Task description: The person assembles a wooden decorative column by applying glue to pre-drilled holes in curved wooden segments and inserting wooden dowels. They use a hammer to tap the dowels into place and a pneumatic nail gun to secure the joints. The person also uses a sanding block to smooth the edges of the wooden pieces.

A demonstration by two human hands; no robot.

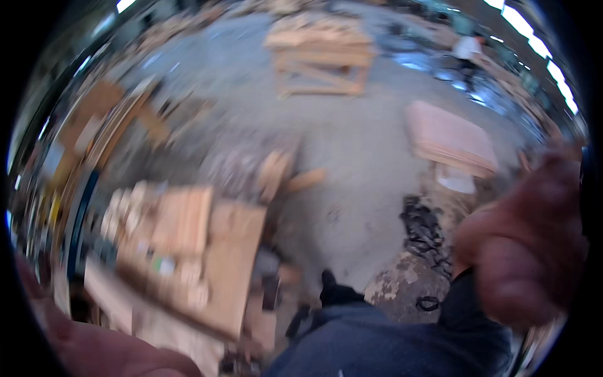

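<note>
Head view: our left hand point(100, 345) and right hand point(527, 242) are blurred; we cannot tell whether they're spread or pressed together. Beyond the left, a wooden panel point(182, 220) lies flat on the bench point(235, 264), probably for steadiness.

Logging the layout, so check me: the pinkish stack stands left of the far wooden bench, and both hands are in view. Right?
Not quite: the head view shows the pinkish stack right of the far wooden bench. Left hand and right hand are in view.
</note>
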